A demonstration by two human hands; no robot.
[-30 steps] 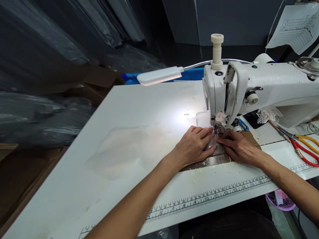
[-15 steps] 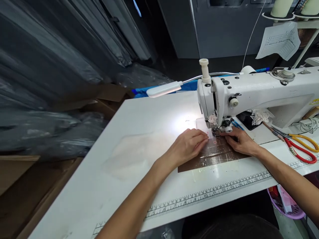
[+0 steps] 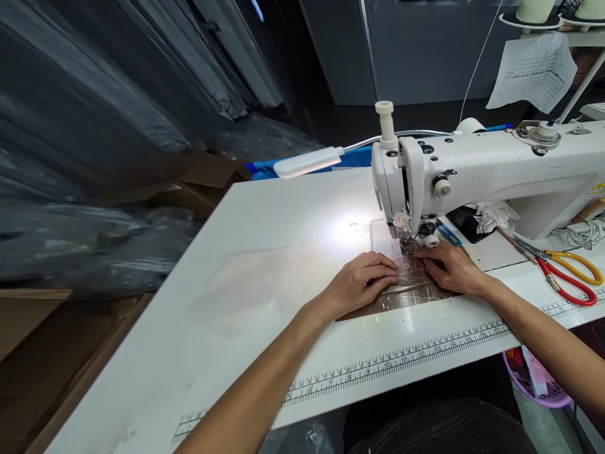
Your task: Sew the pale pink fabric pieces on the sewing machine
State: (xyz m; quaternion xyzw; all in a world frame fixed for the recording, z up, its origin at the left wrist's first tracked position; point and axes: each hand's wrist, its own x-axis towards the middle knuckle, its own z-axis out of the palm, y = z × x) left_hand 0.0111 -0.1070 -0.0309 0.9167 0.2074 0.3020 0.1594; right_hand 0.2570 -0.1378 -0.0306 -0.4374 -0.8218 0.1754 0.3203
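Note:
A thin, see-through piece of fabric (image 3: 379, 234) with small pink marks lies beneath the presser foot (image 3: 409, 245) of a white sewing machine (image 3: 491, 170). To the left of the foot, my left hand (image 3: 362, 280) has its bent fingers closed at the fabric's edge. On the other side, my right hand (image 3: 449, 268) reaches its index finger close to the foot, thumb held apart. Whether that fingertip touches fabric is hard to see. Both hands rest over a shiny brown plate (image 3: 378, 307) on the table. Blue thread snips (image 3: 449, 234) lie behind my right hand.
Scissors (image 3: 570, 271) with red and yellow handles lie at the right. A lamp (image 3: 309, 162) lights the white table (image 3: 265, 221), whose front edge carries a ruler strip (image 3: 378, 372). White lace (image 3: 494, 217) sits under the machine arm. A purple basket (image 3: 555, 398) stands below the table's right side.
My left hand sits slightly lower and nearer the front of the plate, and more of the pink-marked fabric shows. My right hand keeps its place by the foot. The whole view has shifted slightly.

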